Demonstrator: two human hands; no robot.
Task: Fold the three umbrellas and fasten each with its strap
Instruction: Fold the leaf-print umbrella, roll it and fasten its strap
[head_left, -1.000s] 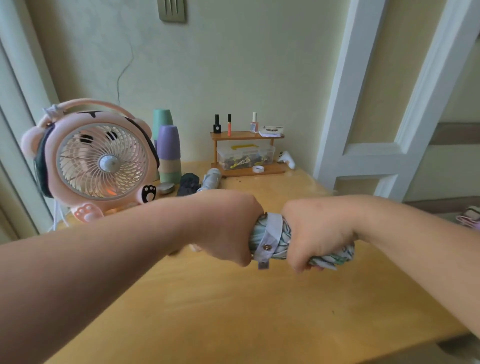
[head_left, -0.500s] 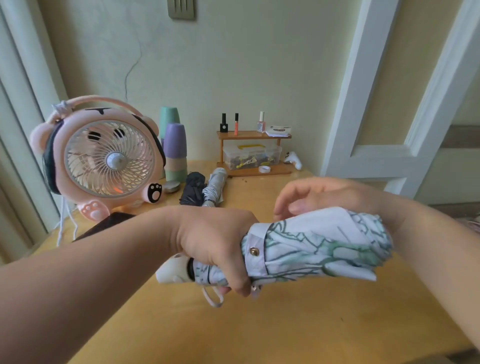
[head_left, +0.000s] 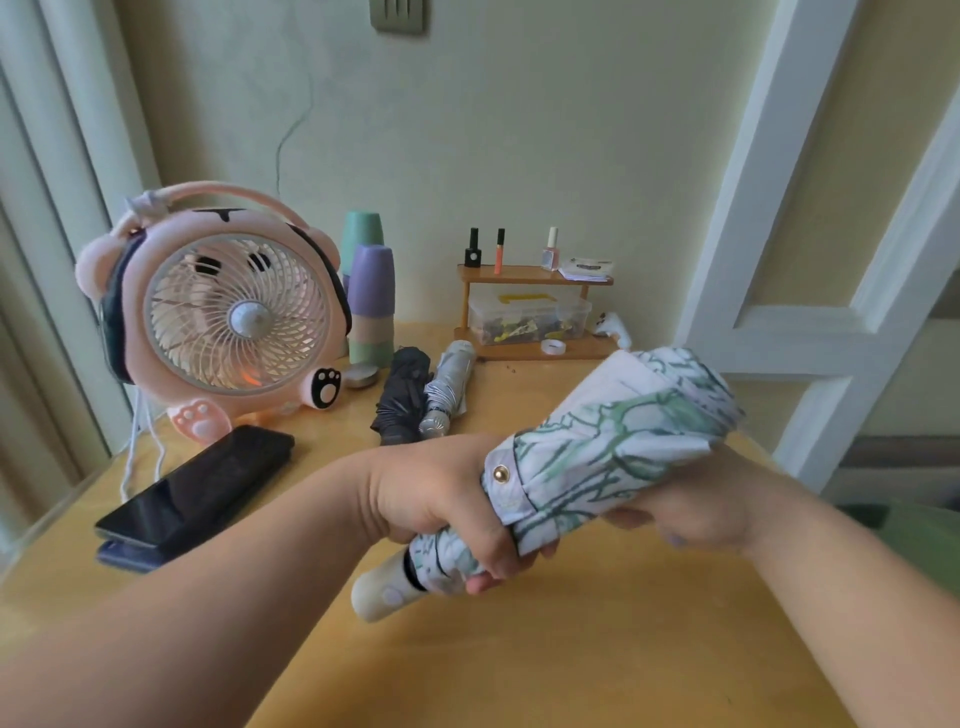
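Note:
A white umbrella with a green branch print (head_left: 618, 441) is held above the wooden table (head_left: 571, 649), its cream handle (head_left: 382, 595) pointing down left. My left hand (head_left: 447, 499) grips it near the handle, fingers curled round the folded cloth. A strap with a brass snap (head_left: 501, 474) lies beside that hand. My right hand (head_left: 691, 509) is under the loose canopy end and mostly hidden by the cloth; its grip cannot be seen. A black folded umbrella (head_left: 402, 397) and a silver folded umbrella (head_left: 449, 387) lie side by side further back on the table.
A pink bear-shaped fan (head_left: 223, 312) stands at the back left with a black phone on a case (head_left: 197, 493) before it. Stacked cups (head_left: 370, 306), a small wooden shelf (head_left: 530, 312) with bottles and a clear box stand by the wall. A white door frame (head_left: 810, 260) is on the right.
The umbrella's canopy end has come loose and tilted up to the right. My right hand let go of the bundle, then moved under the cloth. The view has shifted lower, showing the phone.

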